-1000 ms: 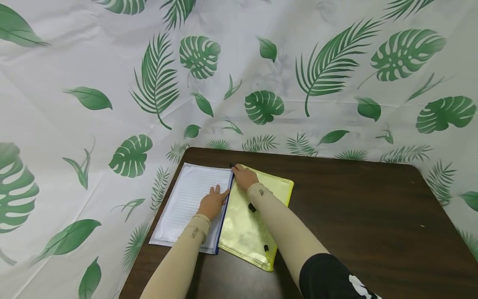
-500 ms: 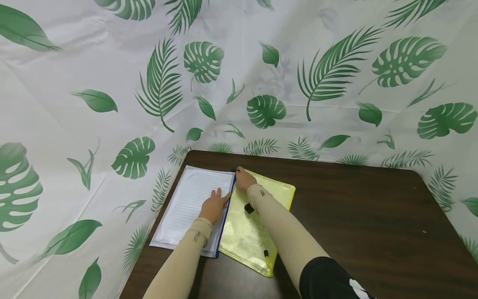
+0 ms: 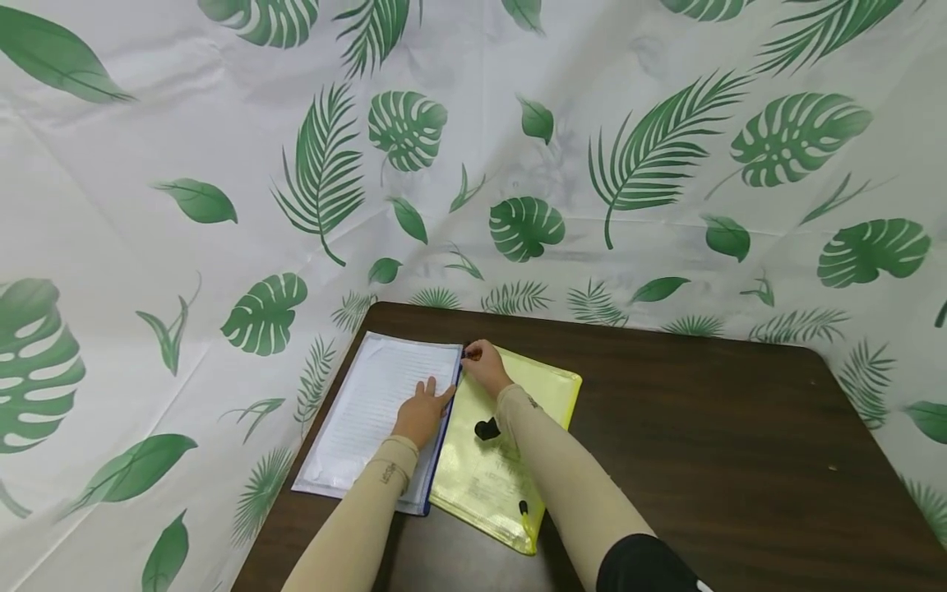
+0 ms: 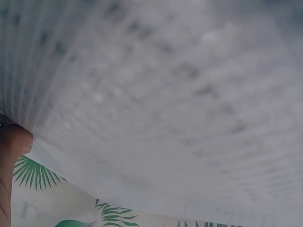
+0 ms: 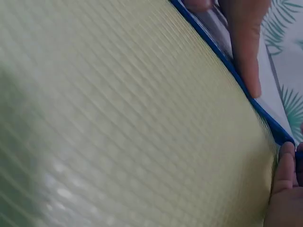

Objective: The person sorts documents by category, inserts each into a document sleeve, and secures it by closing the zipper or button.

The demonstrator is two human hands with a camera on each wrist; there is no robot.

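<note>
Left hand: the left hand (image 3: 422, 409) lies flat, fingers straight, pressing on the clear pouch (image 3: 373, 411).
Right hand: the right hand (image 3: 484, 363) has its fingertips pinched on the small dark zipper pull (image 3: 465, 353) at the far end of the pouch's blue edge (image 5: 227, 66).
Clear pouch: it holds lined paper and lies at the table's (image 3: 703, 427) far left corner.
Yellow pouch: the yellow pouch (image 3: 488, 469) lies just right of it, touching it, under the right forearm.
Backdrop: a leaf-print cloth (image 3: 518, 148) hangs behind.

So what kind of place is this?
Probably a makeshift desk corner, not a real office: a dark wooden table, a leaf-print sheet hung behind it, and two zip folders, white and yellow.
</note>
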